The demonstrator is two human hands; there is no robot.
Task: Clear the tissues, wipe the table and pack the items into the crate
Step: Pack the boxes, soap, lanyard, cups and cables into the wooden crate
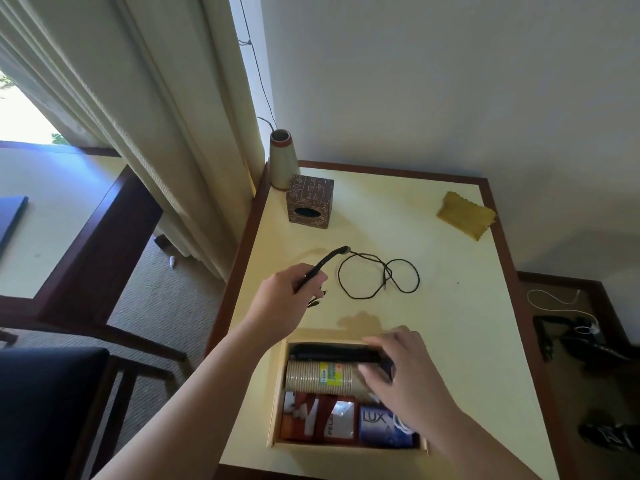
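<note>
Head view, packing step: left hand (287, 296) grips black cable (377, 277) end, right hand (398, 368) presses black case (332, 353) into crate (277, 403); next, coil cable in.

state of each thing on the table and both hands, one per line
left hand: grips black cable end, raised off table
right hand: fingers curled round black case in crate
black cable: loosely coiled, mostly on table
crate: open, nearly full
tissue box: upright, no tissue showing
yellow cloth: lying flat near far corner
vase: upright
</note>
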